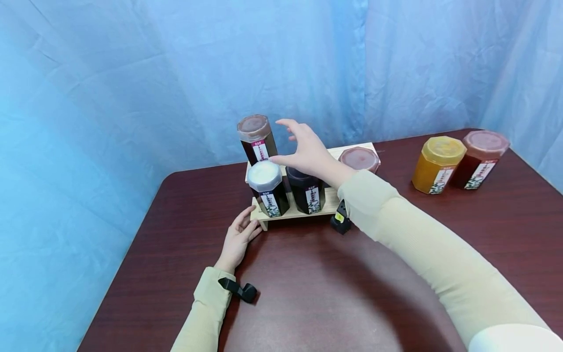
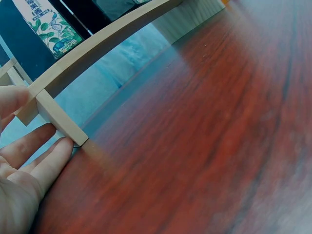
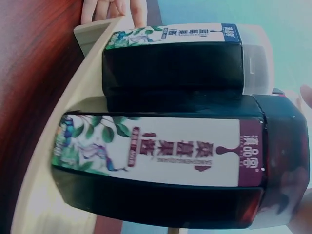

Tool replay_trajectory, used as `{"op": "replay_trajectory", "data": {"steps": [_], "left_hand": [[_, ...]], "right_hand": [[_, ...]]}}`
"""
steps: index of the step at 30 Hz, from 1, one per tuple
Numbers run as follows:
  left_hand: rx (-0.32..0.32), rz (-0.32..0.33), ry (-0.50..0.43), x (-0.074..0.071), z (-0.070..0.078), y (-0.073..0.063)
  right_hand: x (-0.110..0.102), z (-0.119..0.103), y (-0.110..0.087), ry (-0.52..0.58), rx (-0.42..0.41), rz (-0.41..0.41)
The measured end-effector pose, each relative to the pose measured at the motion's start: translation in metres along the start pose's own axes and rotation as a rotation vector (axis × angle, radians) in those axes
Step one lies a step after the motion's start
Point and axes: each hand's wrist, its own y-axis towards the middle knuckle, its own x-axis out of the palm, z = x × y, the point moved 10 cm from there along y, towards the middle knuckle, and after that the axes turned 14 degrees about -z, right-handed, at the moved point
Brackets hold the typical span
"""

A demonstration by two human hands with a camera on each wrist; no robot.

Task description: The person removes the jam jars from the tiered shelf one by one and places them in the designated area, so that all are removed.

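Note:
My left hand [image 1: 239, 238] holds the left front corner of a two-step wooden rack [image 1: 303, 215], fingertips against its short leg [image 2: 61, 118]. My right hand [image 1: 305, 150] is raised with thumb and fingers spread and nothing between them, to the right of a dark jar with a brownish lid [image 1: 259, 146] on the rear step. Along the front step stand a white-lidded dark jar [image 1: 265, 184] and a dark-lidded jar [image 1: 308, 196], the latter's lid partly behind my right hand. Both jars' labels show in the right wrist view. Past my right forearm, a reddish-lidded jar [image 1: 359, 159] is mostly hidden.
On the dark wood table [image 1: 308, 283], a yellow jar [image 1: 433, 171] and a red jar [image 1: 479, 161] stand close together at the right. Blue curtains [image 1: 211, 73] hang behind the table and along its sides. Black wrist cameras [image 1: 239, 289] are strapped to both sleeves.

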Motion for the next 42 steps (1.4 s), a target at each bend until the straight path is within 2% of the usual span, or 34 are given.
{"op": "replay_trajectory", "data": {"steps": [9, 18, 29, 35, 42], "left_hand": [[0.002, 0.001, -0.001, -0.002, 0.001, 0.000], [0.003, -0.008, -0.004, -0.001, 0.004, -0.001], [0.004, -0.003, -0.007, -0.001, 0.003, -0.002], [-0.015, -0.004, 0.006, -0.001, 0.000, -0.007], [-0.006, -0.014, -0.004, 0.000, 0.000, -0.007]], "right_hand": [[0.010, -0.007, 0.012, -0.041, 0.006, -0.056], [0.015, -0.009, 0.024, -0.074, 0.015, -0.076], [0.022, -0.012, 0.034, -0.068, 0.006, -0.116], [0.029, -0.011, 0.039, -0.042, -0.010, -0.101], [0.027, -0.012, 0.045, -0.016, -0.026, -0.060]]}}
